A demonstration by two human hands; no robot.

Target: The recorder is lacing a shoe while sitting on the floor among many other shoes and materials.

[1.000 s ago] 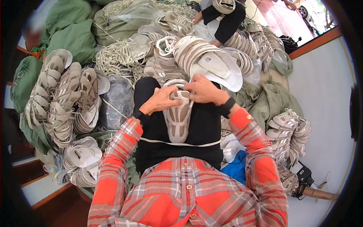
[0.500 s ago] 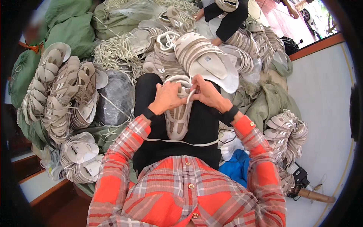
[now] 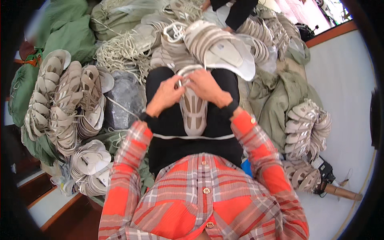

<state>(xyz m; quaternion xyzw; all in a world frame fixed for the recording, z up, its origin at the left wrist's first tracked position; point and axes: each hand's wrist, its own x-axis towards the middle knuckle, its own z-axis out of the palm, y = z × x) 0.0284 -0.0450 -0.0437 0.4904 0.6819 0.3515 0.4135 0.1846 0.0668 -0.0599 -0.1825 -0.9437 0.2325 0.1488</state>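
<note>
With both hands I was at the opening of a beige shoe upper (image 3: 195, 114), which lay on my black trousers (image 3: 164, 120) with its toe toward me; my left hand (image 3: 165, 96) touched the left side, and my right hand (image 3: 207, 86) was bent over the other side, so its fingertips were partly hidden. Just beyond my knees lay a big stack of nested uppers (image 3: 204, 40), and to the left of it were tangled pale laces (image 3: 120, 58) and green sacks (image 3: 74, 36). At my right there stood another upper bundle (image 3: 299, 128).
</note>
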